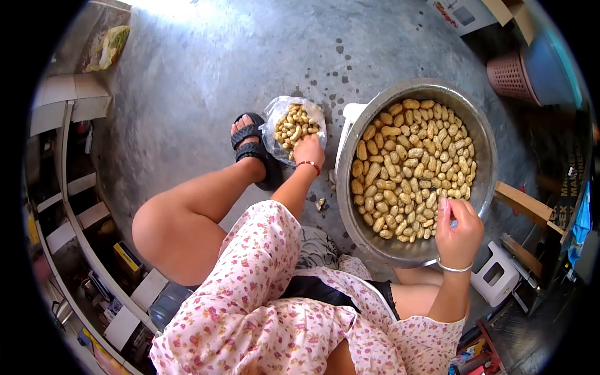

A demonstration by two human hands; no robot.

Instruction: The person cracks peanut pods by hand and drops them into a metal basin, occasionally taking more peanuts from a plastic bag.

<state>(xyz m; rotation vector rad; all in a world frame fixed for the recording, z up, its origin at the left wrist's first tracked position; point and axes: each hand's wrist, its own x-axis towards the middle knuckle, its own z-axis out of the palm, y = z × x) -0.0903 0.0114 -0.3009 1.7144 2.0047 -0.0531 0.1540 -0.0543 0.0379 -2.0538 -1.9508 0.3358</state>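
Note:
A large round metal basin [420,253] full of unshelled peanuts [406,169] stands at the right. My right hand [459,231] is over its lower right rim, with thumb and fingers pinched together; a small dark spot shows at the thumb tip, too small to name. A clear plastic bag [272,119] with several peanuts [296,125] lies open on the floor left of the basin. My left hand [309,152] is at the bag's lower right edge, fingers curled down against the peanuts; what they hold, if anything, is hidden.
Under the basin is a white stool [351,115]. Bits of shell [320,204] lie on the floor. Shelving [69,156] curves along the left. A pink basket [509,78], a blue tub [553,69] and a carton [465,14] stand at the upper right, a second white stool [497,275] at the lower right.

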